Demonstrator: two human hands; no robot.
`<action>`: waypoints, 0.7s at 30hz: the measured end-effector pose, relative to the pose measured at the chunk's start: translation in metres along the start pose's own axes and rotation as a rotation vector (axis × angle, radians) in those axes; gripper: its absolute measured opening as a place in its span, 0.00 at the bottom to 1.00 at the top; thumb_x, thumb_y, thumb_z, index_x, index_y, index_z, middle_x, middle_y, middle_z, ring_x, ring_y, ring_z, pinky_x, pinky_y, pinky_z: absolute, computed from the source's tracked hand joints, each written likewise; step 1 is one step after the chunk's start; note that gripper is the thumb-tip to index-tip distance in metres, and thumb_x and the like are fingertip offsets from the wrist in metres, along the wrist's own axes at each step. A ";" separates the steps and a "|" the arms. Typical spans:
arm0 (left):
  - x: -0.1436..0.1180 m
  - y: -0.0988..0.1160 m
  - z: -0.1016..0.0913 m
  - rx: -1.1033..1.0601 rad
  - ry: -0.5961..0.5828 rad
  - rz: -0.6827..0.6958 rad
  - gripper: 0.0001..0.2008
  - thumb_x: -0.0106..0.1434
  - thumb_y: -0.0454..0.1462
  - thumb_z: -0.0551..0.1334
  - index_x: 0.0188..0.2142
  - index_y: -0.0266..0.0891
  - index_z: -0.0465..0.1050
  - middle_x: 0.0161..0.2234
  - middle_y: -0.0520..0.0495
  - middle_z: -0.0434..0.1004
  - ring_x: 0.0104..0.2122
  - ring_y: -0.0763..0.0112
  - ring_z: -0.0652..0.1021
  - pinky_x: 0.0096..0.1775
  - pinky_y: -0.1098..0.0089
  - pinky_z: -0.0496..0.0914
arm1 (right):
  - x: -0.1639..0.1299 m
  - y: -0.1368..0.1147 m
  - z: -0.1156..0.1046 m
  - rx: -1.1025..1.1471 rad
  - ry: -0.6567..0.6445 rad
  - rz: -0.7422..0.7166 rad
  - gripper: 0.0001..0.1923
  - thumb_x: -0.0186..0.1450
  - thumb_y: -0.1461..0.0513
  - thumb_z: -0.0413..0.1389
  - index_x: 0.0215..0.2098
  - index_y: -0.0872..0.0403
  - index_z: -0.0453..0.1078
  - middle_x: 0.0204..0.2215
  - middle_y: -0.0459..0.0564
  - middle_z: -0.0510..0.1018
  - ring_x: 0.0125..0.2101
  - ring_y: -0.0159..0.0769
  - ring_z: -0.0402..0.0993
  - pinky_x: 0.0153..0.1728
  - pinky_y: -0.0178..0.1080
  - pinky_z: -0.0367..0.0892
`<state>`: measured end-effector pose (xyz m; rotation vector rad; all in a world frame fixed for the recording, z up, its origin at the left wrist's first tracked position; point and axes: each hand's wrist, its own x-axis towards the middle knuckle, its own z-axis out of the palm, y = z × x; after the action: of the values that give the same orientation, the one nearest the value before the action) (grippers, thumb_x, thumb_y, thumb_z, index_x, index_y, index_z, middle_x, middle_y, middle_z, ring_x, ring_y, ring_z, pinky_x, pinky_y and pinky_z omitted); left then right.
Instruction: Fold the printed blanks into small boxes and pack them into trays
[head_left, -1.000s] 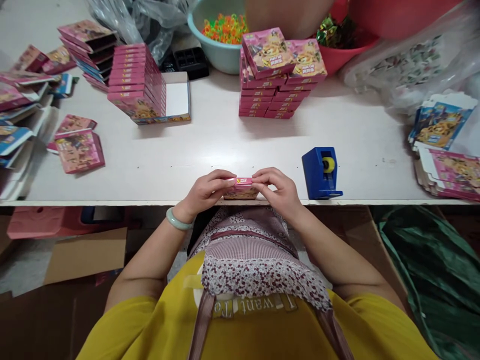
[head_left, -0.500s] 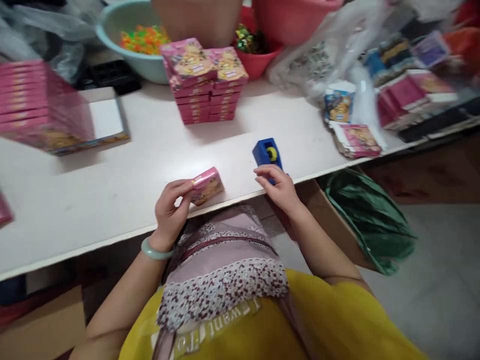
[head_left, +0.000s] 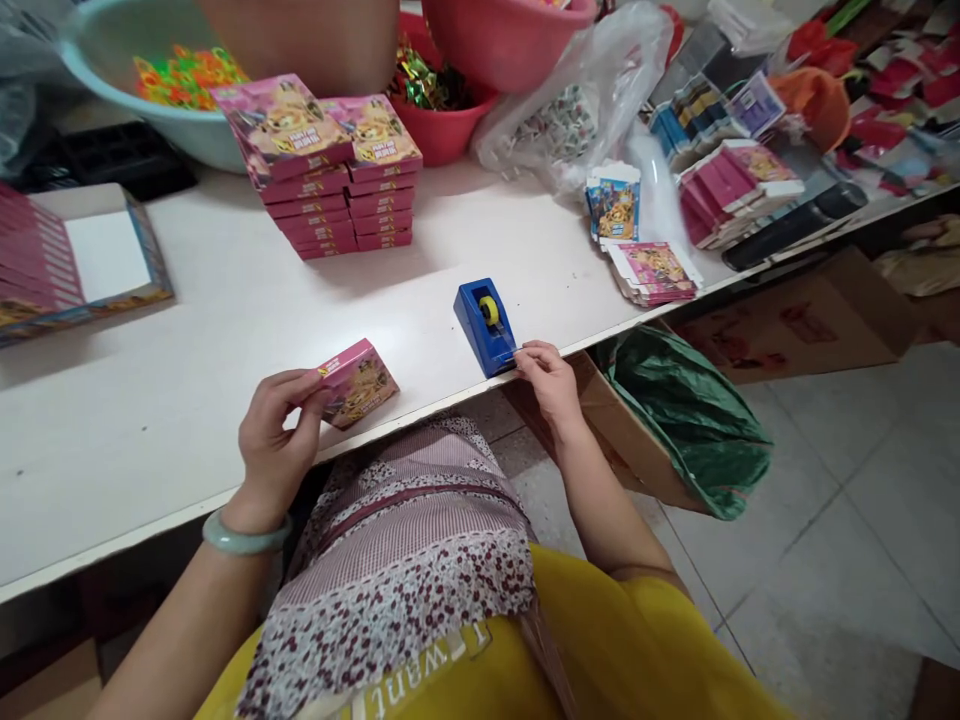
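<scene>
My left hand [head_left: 281, 430] pinches a small pink printed box [head_left: 360, 388] at its left end, thumb in front and fingers over the top. The box stands on its long side at the table's front edge. A blue tape dispenser [head_left: 480, 325] with a yellow-cored roll [head_left: 489, 311] sits to the right of it. At the dispenser's front end, my right hand [head_left: 551, 385] is closed in a pinch on the end of the tape. The tape itself is thin and hard to make out.
Stacked pink boxes [head_left: 319, 210] stand at the back, before a blue basin [head_left: 82, 70] and a red basin [head_left: 450, 130]. A tray [head_left: 112, 250] of boxes is left. Flattened cartons [head_left: 652, 270] lie right. Below, a green bag [head_left: 675, 420] lines a carton.
The view has swung right, so table items appear farther left. My right hand has moved to the dispenser's front end, its fingers now pinched. My left hand still holds the box.
</scene>
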<state>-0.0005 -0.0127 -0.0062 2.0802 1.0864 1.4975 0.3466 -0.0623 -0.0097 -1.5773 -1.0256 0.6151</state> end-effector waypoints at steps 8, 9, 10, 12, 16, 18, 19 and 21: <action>0.003 0.006 0.004 0.047 -0.004 0.070 0.14 0.64 0.34 0.64 0.49 0.49 0.73 0.47 0.49 0.76 0.46 0.61 0.78 0.43 0.55 0.76 | -0.018 0.000 -0.005 -0.390 -0.002 -0.122 0.09 0.61 0.58 0.58 0.24 0.52 0.72 0.34 0.52 0.74 0.38 0.40 0.72 0.44 0.44 0.69; 0.004 0.008 0.006 0.062 0.007 0.098 0.13 0.64 0.33 0.64 0.47 0.47 0.73 0.45 0.48 0.76 0.44 0.63 0.78 0.40 0.59 0.77 | -0.023 -0.007 -0.001 -0.348 -0.075 -0.105 0.09 0.61 0.58 0.57 0.25 0.52 0.72 0.31 0.51 0.75 0.35 0.40 0.73 0.42 0.44 0.70; 0.005 0.010 0.008 0.072 0.014 0.127 0.12 0.63 0.32 0.64 0.46 0.46 0.73 0.43 0.48 0.76 0.41 0.66 0.78 0.36 0.63 0.76 | -0.028 -0.016 0.006 -0.259 -0.174 -0.080 0.09 0.62 0.57 0.58 0.26 0.52 0.73 0.29 0.49 0.75 0.32 0.38 0.73 0.39 0.42 0.70; 0.008 0.013 0.009 0.088 0.012 0.175 0.11 0.63 0.31 0.64 0.44 0.43 0.71 0.40 0.47 0.75 0.38 0.70 0.77 0.31 0.70 0.74 | -0.040 -0.042 0.028 0.003 -0.404 -0.010 0.09 0.62 0.55 0.59 0.31 0.51 0.75 0.25 0.46 0.77 0.26 0.34 0.72 0.32 0.39 0.71; 0.015 0.019 0.005 0.194 -0.072 0.208 0.15 0.65 0.31 0.61 0.50 0.42 0.67 0.37 0.47 0.73 0.34 0.72 0.74 0.31 0.72 0.71 | -0.047 -0.094 0.087 0.375 -0.658 0.085 0.09 0.59 0.56 0.63 0.36 0.50 0.78 0.27 0.44 0.80 0.23 0.29 0.71 0.30 0.37 0.72; 0.019 0.022 0.000 0.289 -0.169 0.239 0.21 0.67 0.33 0.58 0.59 0.42 0.62 0.38 0.46 0.72 0.32 0.72 0.73 0.30 0.72 0.70 | -0.040 -0.104 0.115 0.416 -0.693 0.089 0.11 0.58 0.57 0.63 0.40 0.50 0.78 0.28 0.44 0.80 0.23 0.28 0.71 0.31 0.37 0.73; 0.021 0.023 -0.003 0.335 -0.226 0.257 0.23 0.68 0.34 0.57 0.62 0.43 0.60 0.38 0.46 0.72 0.31 0.72 0.73 0.30 0.72 0.69 | -0.035 -0.104 0.126 0.406 -0.702 0.088 0.14 0.58 0.57 0.62 0.42 0.50 0.77 0.27 0.43 0.80 0.23 0.28 0.71 0.30 0.37 0.73; 0.024 0.022 -0.008 0.388 -0.325 0.273 0.24 0.69 0.36 0.55 0.64 0.46 0.59 0.38 0.46 0.71 0.30 0.73 0.72 0.28 0.73 0.67 | -0.025 -0.096 0.142 0.315 -0.689 0.064 0.20 0.60 0.58 0.61 0.51 0.50 0.74 0.25 0.42 0.78 0.21 0.29 0.70 0.29 0.38 0.73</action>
<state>0.0036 -0.0101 0.0270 2.7164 1.0616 1.0555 0.1898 -0.0103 0.0421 -1.1338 -1.2963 1.3519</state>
